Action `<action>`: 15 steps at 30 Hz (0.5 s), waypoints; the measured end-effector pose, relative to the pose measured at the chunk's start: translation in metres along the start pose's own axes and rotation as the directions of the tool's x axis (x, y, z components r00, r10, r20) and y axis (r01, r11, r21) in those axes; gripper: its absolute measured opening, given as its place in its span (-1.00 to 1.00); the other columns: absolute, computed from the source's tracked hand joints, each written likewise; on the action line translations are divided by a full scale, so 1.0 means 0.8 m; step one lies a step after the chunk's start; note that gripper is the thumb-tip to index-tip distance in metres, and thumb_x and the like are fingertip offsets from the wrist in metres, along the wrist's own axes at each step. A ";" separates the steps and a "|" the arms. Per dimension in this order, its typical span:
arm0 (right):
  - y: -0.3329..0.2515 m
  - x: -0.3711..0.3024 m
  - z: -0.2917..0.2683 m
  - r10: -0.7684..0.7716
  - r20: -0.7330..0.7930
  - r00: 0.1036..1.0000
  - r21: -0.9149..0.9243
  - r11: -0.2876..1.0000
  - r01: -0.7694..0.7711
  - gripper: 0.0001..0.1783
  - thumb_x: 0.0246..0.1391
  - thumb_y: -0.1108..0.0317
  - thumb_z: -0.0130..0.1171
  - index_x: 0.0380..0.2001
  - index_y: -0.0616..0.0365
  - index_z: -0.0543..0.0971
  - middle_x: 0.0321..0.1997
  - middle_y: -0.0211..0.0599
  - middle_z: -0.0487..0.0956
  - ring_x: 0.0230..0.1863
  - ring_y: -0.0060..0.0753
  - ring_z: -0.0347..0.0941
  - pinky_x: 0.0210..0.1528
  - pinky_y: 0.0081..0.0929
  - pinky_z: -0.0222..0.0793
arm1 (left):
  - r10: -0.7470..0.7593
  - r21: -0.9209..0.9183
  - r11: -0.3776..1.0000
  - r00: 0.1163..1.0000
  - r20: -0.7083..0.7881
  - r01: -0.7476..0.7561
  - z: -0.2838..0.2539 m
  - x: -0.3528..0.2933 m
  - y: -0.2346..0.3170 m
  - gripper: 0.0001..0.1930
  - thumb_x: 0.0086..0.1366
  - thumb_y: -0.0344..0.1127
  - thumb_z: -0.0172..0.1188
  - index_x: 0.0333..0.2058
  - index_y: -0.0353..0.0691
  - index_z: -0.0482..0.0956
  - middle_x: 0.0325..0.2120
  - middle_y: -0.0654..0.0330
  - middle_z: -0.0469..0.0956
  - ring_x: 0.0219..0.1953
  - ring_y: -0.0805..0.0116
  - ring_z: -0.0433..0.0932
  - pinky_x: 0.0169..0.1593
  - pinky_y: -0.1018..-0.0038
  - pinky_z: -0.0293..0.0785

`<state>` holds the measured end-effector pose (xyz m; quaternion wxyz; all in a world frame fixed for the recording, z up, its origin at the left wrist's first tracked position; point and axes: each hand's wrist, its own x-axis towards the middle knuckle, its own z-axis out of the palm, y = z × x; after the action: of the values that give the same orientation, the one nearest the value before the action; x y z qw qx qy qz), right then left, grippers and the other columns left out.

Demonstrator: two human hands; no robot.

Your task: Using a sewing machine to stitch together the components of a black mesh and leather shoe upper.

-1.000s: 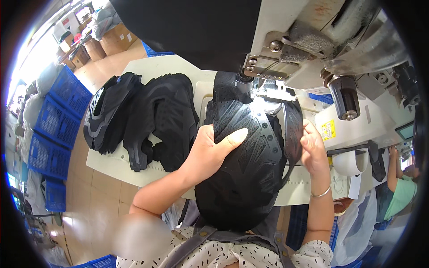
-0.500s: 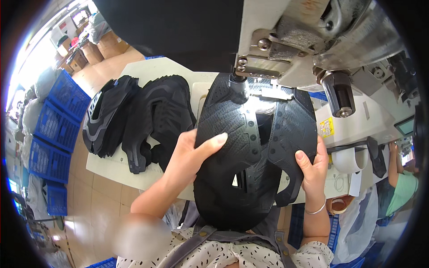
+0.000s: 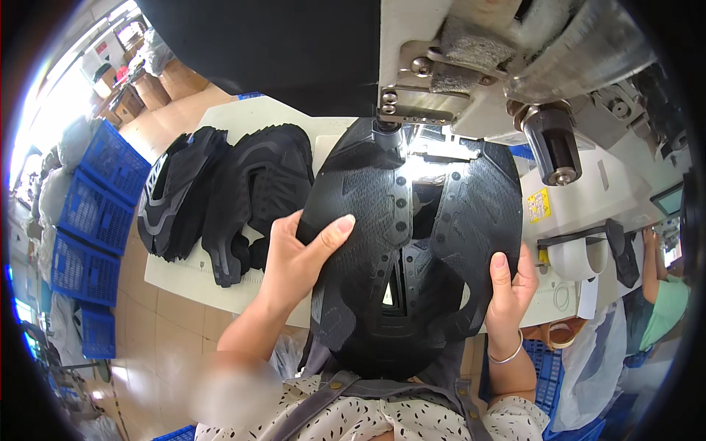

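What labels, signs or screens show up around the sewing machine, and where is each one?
Yellow label: small rectangular sticker on the white machine body, right of the black shoe upper.
Screen: dark panel with a pale frame at the far right edge, only partly visible.
Sign: small white and red board, far upper left, blurred.

A single head-worn fisheye camera is looking steeply down from just above the work, sitting very close under the sewing machine head (image 3: 471, 59), which is filling the upper picture; the white table (image 3: 243, 117) is curving away toward the rim
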<state>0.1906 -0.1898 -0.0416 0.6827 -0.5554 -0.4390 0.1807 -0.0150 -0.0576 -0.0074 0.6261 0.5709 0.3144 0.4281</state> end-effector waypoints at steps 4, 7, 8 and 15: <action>0.002 0.012 0.006 0.014 -0.024 1.000 0.025 1.000 -0.013 -0.66 0.13 0.41 -0.03 -0.04 0.33 0.38 -0.10 -0.32 0.46 -0.11 -0.57 0.34 -0.01 -0.63 0.21 | -0.010 -0.029 1.000 1.000 0.021 0.010 -0.002 0.018 0.001 -0.76 0.17 -0.31 0.18 -0.36 -0.44 0.52 -0.48 0.27 0.53 -0.48 0.62 0.44 -0.39 0.69 0.39; 0.004 0.028 0.009 0.020 -0.023 1.000 0.041 0.999 -0.019 -0.66 0.13 0.39 -0.03 -0.05 0.32 0.38 -0.11 -0.33 0.46 -0.12 -0.58 0.34 -0.02 -0.64 0.22 | -0.001 -0.054 0.999 1.000 0.019 0.002 -0.002 0.031 0.001 -0.76 0.16 -0.32 0.18 -0.36 -0.45 0.51 -0.49 0.26 0.53 -0.48 0.63 0.45 -0.39 0.69 0.40; 0.005 0.034 0.010 0.025 -0.039 0.999 0.035 0.999 -0.024 -0.66 0.13 0.38 -0.03 -0.05 0.32 0.38 -0.11 -0.33 0.46 -0.12 -0.58 0.35 -0.02 -0.64 0.22 | -0.011 -0.051 0.999 1.000 0.018 0.012 -0.002 0.035 0.001 -0.76 0.16 -0.31 0.19 -0.36 -0.45 0.51 -0.48 0.25 0.53 -0.47 0.63 0.45 -0.39 0.69 0.40; 0.010 0.067 0.019 0.059 -0.034 0.998 0.186 0.981 -0.052 -0.68 0.13 0.43 -0.04 -0.06 0.35 0.39 -0.18 -0.38 0.48 -0.21 -0.66 0.36 -0.12 -0.70 0.27 | 0.069 -0.059 0.996 0.998 -0.001 -0.069 -0.002 0.068 0.005 -0.70 0.12 -0.32 0.22 -0.33 -0.52 0.50 -0.44 0.18 0.55 -0.48 0.58 0.49 -0.38 0.68 0.44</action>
<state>0.2098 -0.1388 -0.0275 0.7346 -0.5049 -0.3913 0.2289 0.0067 -0.0083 0.0014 0.6278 0.5629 0.2812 0.4582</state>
